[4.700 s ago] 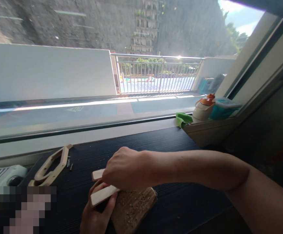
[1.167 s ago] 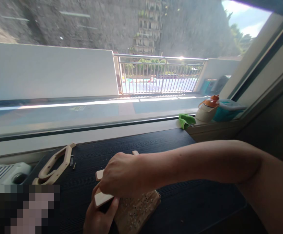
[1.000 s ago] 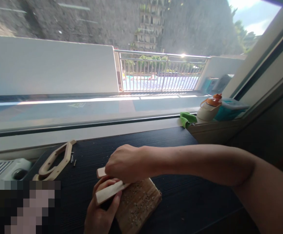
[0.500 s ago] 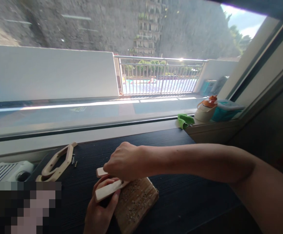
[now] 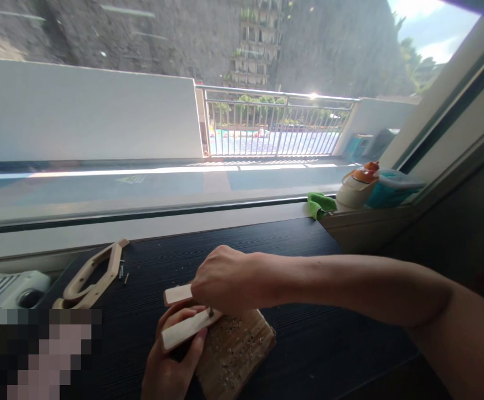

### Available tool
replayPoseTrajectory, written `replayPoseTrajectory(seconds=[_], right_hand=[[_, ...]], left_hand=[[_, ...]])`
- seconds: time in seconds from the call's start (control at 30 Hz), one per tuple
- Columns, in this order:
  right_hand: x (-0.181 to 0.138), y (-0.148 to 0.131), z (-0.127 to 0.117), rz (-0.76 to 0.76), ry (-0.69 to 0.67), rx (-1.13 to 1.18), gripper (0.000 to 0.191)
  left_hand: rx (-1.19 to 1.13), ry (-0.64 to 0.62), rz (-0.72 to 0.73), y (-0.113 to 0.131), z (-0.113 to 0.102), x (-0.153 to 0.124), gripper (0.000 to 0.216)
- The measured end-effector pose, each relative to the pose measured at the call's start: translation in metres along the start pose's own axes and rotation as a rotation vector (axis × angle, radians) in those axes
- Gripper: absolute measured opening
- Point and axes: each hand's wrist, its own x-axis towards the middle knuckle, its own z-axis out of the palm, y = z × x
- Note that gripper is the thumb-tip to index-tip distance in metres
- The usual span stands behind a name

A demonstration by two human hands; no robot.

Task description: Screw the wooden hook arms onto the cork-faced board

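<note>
My left hand (image 5: 173,353) is closed around a pale wooden piece (image 5: 187,330), thumb on its near side and fingers behind it. A second pale wooden bar (image 5: 177,295) sticks out just beyond it; whether the two join is hidden. The near piece's right end rests over a thick wooden block (image 5: 237,353) marked with many small holes. A small dark spot, a hole or a fitting, shows near that end. My right hand (image 5: 221,278) is curled into a fist above the pieces, knuckles up. What its fingers grip is hidden beneath it.
A wooden frame (image 5: 94,278) lies at the left of the black table (image 5: 308,239), with several small screws or pins (image 5: 121,270) beside it. A white appliance (image 5: 13,289) stands further left. A green cloth (image 5: 321,205) and an orange-topped bottle (image 5: 356,186) sit on the window sill.
My right fist has shifted slightly to the right over the wooden pieces, showing more of the far bar. My left hand keeps its hold. The whole view has tilted a little.
</note>
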Motion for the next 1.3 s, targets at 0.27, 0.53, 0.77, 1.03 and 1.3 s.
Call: replayPoseTrajectory(seconds=[0.27,0.53,0.77,1.03,1.3], right_hand=[[0.007,-0.002,0.001,0.107,0.021,0.008,0.015],[-0.006,-0.021,-0.002,-0.100,0.094,-0.074,0.016],[-0.002,-0.019,0.001,-0.142,0.035,-0.064,0.016],[0.014,-0.004,0.004,0.116,0.011,0.050,0.014],[0.007,-0.012,0.000,0.019,0.111,-0.049,0.014]], left_hand=[[-0.011,0.030,0.020,-0.001,0.003,0.002,0.021],[0.033,0.067,-0.156,-0.013,0.004,-0.007,0.031],[0.014,0.027,-0.161,-0.016,0.002,-0.011,0.032],[-0.037,0.038,-0.005,-0.004,0.004,-0.001,0.022],[0.017,0.043,-0.086,-0.008,0.002,-0.003,0.026]])
